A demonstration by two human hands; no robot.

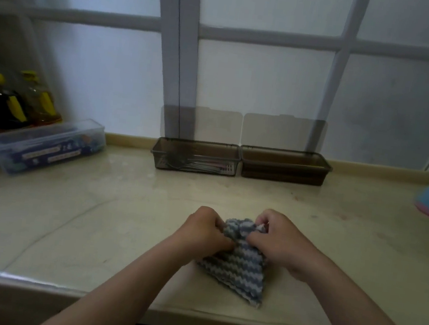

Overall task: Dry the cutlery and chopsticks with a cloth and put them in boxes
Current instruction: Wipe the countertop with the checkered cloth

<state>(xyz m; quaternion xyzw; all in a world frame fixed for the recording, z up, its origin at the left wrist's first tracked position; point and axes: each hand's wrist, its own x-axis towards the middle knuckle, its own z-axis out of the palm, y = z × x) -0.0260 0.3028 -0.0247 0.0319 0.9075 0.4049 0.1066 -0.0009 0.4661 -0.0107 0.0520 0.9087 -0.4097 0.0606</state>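
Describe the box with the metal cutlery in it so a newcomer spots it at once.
At the back of the counter, under the window's upright bar, two dark see-through boxes stand side by side, lids raised. It is the left box: grey metal cutlery lies in it, while the right box shows none.

- Counter [69,219]: pale stone, faint veining, rounded front edge.
- Window [261,86]: directly behind the counter; frosted panes, grey bars.
- Kerb [129,140]: beige strip along the counter's back edge.
- Bottles [35,103]: at the counter's far left end, yellow caps.
- Light: dim and diffuse, entering behind the counter.
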